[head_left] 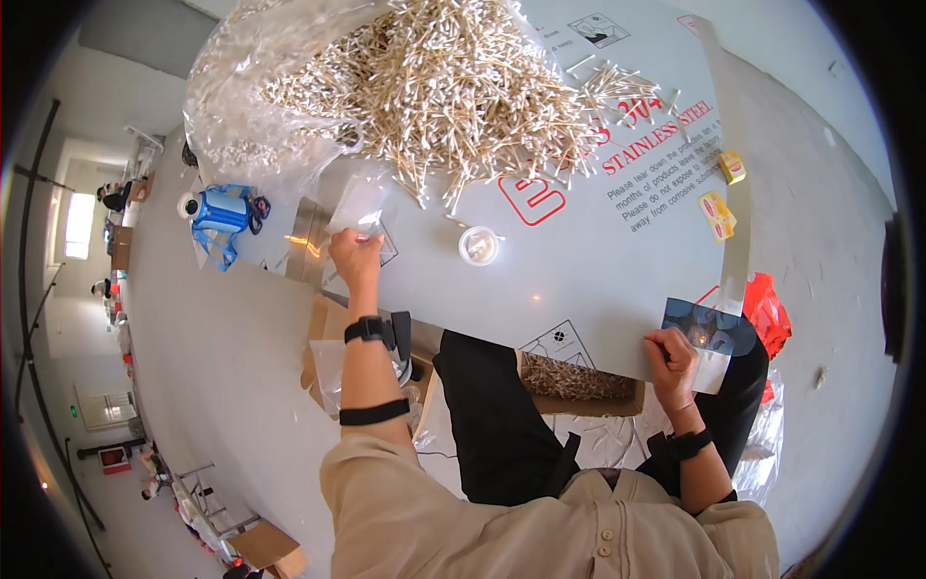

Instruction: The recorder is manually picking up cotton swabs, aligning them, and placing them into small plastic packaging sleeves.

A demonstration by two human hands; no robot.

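My left hand is at the left part of the table, fingers pinched on the near edge of a clear plastic bag lying flat. To its right stands a small round clear tub, with a swab by its rim. A big heap of cotton swabs covers the far middle of the table, partly in a large clear bag. My right hand is curled at the near right table edge, beside a dark blue printed card. Whatever its fingers hold, if anything, is hidden.
A blue bottle with a strap lies at the left. Two small yellow packets are near the right edge. Below the table are a cardboard box of swabs and another open box. A red bag hangs at the right.
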